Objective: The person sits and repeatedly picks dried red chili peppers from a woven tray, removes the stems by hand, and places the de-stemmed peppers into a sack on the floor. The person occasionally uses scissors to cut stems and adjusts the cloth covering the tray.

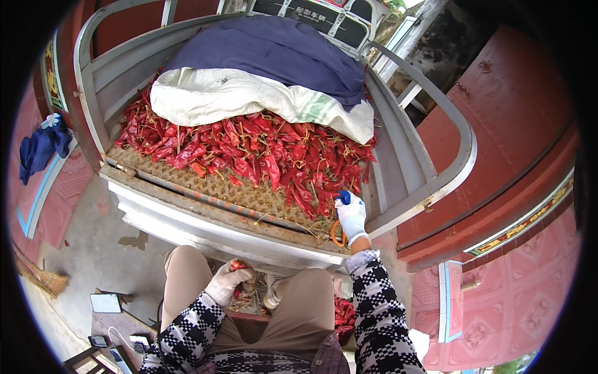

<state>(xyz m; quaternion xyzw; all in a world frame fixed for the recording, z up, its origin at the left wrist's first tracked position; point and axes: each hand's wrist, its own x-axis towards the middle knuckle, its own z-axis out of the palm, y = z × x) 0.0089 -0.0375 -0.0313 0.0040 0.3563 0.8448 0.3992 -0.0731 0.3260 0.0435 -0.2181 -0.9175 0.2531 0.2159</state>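
- Below the truck bed's (156, 163) near edge, by the person's right thigh, lies a smaller batch of red peppers (344, 315); whether these are finished or waiting, I cannot tell.
- Also below that edge, between the knees, the gloved left hand (232, 283) is curled nearly closed around a red pepper (237, 266), its end showing past the fingers. Stems and scraps (247, 304) lie under it.
- At the truck bed's near right corner, the right hand (352, 215), in a white and blue glove, reaches to the edge of the heap, fingers bent; whether they grip a pepper is hidden. An orange loop handle (337, 233), perhaps of scissors, sits just beside the palm, and I cannot tell if it is held.
- Along the truck bed's near side, a strip of floor is mostly bare, with loose bits.
- Across the truck bed's middle spreads the main pepper heap (249, 146). Judging by its bulk, far more is left than done.
- Toward the truck bed's far end, a white woven sack (243, 100) and dark blue cloth (268, 53) cover what lies beneath.
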